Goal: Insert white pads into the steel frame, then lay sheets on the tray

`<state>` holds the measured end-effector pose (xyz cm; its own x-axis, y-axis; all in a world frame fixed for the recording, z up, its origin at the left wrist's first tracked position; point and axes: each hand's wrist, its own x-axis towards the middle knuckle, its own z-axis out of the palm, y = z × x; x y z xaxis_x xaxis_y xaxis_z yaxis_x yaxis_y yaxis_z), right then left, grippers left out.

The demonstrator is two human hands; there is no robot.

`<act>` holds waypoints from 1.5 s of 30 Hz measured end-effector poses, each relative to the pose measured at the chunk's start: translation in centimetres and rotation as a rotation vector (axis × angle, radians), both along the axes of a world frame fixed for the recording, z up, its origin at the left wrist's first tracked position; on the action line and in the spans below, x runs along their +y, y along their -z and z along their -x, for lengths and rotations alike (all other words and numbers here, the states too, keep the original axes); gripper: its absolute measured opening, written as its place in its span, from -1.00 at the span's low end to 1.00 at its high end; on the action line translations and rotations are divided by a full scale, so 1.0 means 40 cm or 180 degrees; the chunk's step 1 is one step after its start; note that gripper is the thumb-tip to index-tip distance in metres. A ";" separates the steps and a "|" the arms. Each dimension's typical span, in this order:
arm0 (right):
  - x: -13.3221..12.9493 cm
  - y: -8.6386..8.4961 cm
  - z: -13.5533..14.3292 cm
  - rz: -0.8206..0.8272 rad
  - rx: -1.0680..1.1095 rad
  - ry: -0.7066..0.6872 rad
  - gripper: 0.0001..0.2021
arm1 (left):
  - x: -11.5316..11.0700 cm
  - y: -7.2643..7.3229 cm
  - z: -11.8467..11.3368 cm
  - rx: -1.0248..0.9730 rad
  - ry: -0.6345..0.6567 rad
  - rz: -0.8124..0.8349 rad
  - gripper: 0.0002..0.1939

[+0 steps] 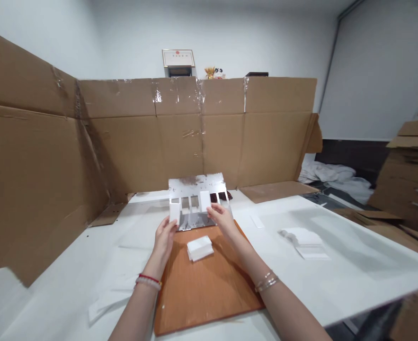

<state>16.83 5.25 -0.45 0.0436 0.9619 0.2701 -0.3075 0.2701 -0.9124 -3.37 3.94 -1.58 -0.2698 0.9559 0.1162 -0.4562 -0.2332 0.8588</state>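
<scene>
White cards (205, 201) are being pinched in the fingers of left hand (164, 235) and right hand (223, 218) near the board's (209, 293) far edge.

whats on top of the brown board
A small white stack sits on the board, hiding the surface beneath. Whether the slotted plate also rests on the board's far edge is unclear.

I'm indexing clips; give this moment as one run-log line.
left hand: holds white card | right hand: holds second white card | beyond: silver plate with rectangular openings | on brown board: white stack
</scene>
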 end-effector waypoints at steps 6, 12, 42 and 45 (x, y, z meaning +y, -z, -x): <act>-0.020 -0.013 0.002 -0.0042 -0.0034 -0.0014 -0.65 | 0.001 -0.002 -0.005 0.0025 0.0047 -0.0023 -0.96; -0.016 -0.007 0.002 0.0023 0.0028 -0.0003 -0.65 | 0.002 -0.002 -0.007 0.0014 0.0037 -0.0006 -0.97; 0.124 -0.281 0.047 -0.0692 0.0509 -0.0149 -0.53 | 0.017 0.007 0.014 -0.0216 -0.0032 0.0146 -0.98; 0.116 -0.329 0.061 -0.0808 0.0552 -0.0238 -0.54 | 0.017 0.008 0.015 -0.0252 -0.0064 0.0121 -0.98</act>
